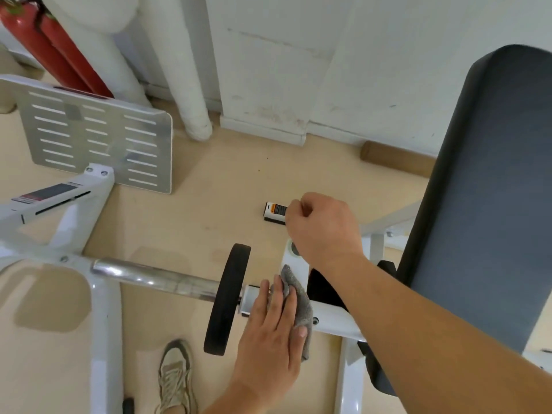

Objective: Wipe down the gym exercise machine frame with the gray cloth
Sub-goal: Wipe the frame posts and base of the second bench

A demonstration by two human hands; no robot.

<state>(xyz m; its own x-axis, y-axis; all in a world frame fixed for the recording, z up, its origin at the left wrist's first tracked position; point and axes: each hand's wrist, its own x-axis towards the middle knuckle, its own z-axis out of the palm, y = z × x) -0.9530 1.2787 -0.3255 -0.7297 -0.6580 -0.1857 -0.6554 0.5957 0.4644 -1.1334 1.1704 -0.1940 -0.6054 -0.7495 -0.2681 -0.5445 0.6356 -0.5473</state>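
Low on the machine, just right of the weight peg, the gray cloth (298,297) lies bunched on the white frame (334,319), pressed there under the left hand (268,333). The fingers are laid out straight and flat over it and the thumb rests on its lower fold, so this is a press and not a clench. The fingertips reach onto the white collar beside the black disc (228,297), which sits on the chrome bar (155,277). To wipe this stretch well, I would keep the palm flat and draw the cloth along the tube in long overlapping strokes. Then wrap it round to catch the underside and the far face, which this view does not show. The bolt head (315,320) just beside the thumb and the seam at the collar probably trap dust, so a fingertip through the cloth suits them better than the flat palm. A hanging corner of cloth could snag there. The right hand (321,228) hovers above the frame's upper end with its fingers curled into a fist, nothing visible in it. It could steady the dark pad (484,204) to the right. A small labelled box (275,211) lies on the floor just beyond its knuckles.
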